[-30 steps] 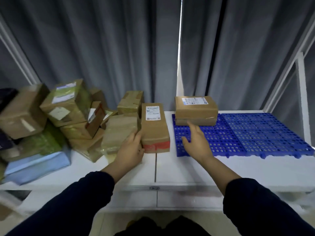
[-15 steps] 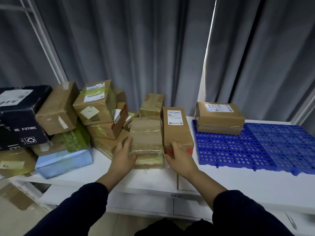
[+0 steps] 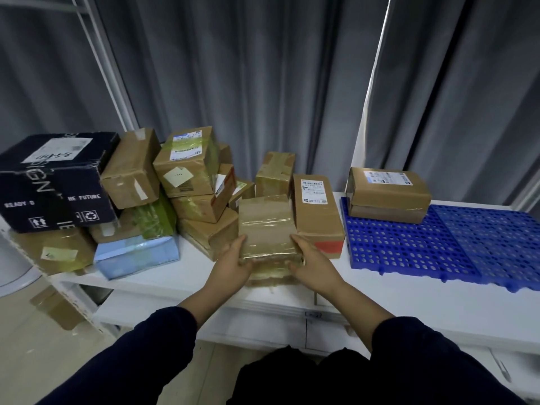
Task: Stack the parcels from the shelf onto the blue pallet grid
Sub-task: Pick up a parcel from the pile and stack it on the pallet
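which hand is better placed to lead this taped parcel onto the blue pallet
Right, probably. Both hands grip the taped parcel, but the right hand holds the side nearer the blue pallet grid; the left hand is on the far side.
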